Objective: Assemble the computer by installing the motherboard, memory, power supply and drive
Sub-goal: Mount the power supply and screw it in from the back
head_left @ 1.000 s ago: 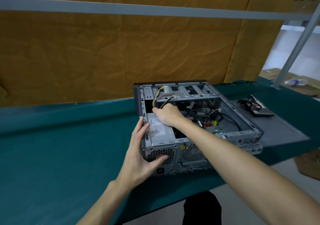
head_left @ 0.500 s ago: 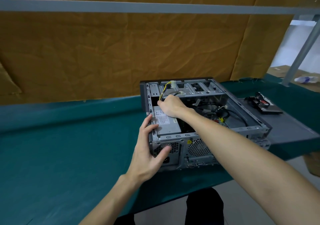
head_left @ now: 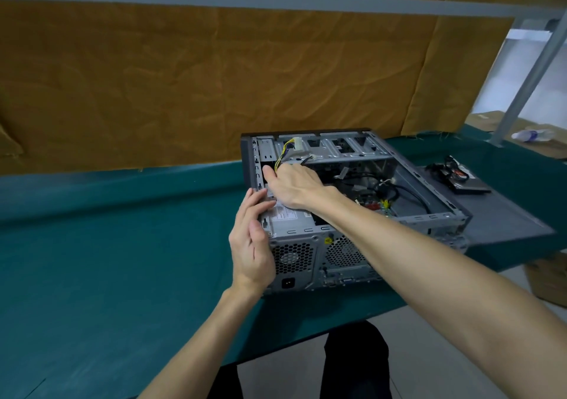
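An open grey sheet-metal computer case lies on its side on a teal cloth-covered table, its perforated rear panel close to the table's near edge. A silver box-shaped power supply sits in the case's near left corner, label upward. The left hand lies flat against the case's left outer wall, fingers straight, touching the wall's upper edge beside the power supply. The right hand reaches into the case above the power supply, fingers curled at a bundle of yellow and black wires; whether it grips them cannot be told. Right of the case, touching it, lies a dark grey flat side panel overhanging the table's near edge; a black flat drive rests at its far end. Left of the case the cloth stretches well away.
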